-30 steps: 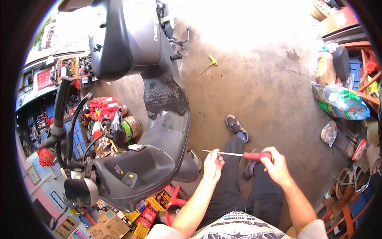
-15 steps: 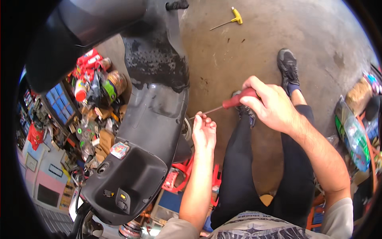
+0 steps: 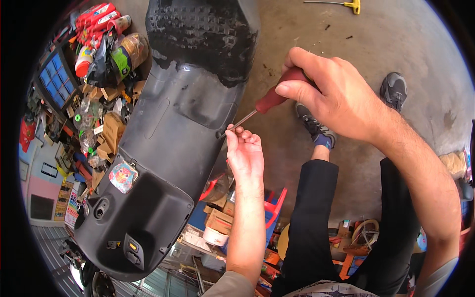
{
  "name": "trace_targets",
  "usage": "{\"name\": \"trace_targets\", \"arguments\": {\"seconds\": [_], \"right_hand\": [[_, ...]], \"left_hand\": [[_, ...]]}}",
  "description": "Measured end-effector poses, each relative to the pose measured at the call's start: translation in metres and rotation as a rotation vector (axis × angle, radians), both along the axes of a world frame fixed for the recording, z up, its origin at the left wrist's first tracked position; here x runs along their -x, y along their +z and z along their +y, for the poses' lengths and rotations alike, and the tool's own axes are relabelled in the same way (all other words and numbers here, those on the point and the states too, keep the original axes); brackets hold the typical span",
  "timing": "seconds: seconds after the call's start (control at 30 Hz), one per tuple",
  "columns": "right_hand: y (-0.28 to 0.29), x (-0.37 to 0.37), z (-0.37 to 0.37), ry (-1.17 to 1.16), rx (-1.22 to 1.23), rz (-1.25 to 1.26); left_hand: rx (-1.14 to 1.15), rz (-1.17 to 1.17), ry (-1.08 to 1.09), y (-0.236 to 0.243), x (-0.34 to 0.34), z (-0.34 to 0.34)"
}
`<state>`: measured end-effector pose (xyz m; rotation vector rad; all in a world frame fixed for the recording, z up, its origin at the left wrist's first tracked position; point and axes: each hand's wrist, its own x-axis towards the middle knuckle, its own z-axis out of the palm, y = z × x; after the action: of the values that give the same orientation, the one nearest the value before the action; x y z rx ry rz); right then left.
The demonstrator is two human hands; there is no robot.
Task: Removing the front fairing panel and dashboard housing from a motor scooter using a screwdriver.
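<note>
My right hand (image 3: 336, 94) is wrapped round the red handle of a screwdriver (image 3: 271, 100). Its thin metal shaft slants down and left to the side edge of a black scooter body panel (image 3: 170, 133). Beside the tip, my left hand (image 3: 245, 153) is closed with thumb and fingers pinched at the end of the shaft. Whether a screw sits between those fingers is hidden. The panel has a ribbed, dirty footboard at the far end, and a dark storage pocket and key lock at the near end. A small colourful purse (image 3: 123, 176) rests on the pocket's edge.
A yellow T-handle hex key (image 3: 352, 6) lies on the concrete floor (image 3: 277, 44) at the far side, with two small screws nearby. Left of the scooter are red bottles (image 3: 96, 19), a bagged container and cardboard pieces. Red plastic and boxes (image 3: 217, 222) stand below my left arm.
My hands and the screwdriver have moved onto the panel's side edge; the tip now meets it. My view has shifted closer to the scooter, and my feet appear farther right.
</note>
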<state>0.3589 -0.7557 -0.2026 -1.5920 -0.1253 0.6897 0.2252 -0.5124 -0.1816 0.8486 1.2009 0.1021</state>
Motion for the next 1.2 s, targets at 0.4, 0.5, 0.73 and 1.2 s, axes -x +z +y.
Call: {"name": "trace_targets", "arguments": {"seconds": [0.4,0.5,0.73,1.2], "right_hand": [[-0.008,-0.017,0.021,0.006,0.008,-0.161],[-0.009,-0.027,0.029,0.05,-0.051,-0.444],[0.014,-0.091,0.031,0.402,0.302,-0.028],[0.009,-0.105,0.036,0.702,0.076,-0.618]], "left_hand": [[0.012,-0.03,0.012,-0.004,0.002,0.015],[0.029,-0.058,0.068,-0.002,-0.001,0.016],[0.121,-0.1,-0.207,-0.001,-0.051,-0.054],[0.3,-0.344,-0.149,-0.006,-0.103,-0.077]]}}
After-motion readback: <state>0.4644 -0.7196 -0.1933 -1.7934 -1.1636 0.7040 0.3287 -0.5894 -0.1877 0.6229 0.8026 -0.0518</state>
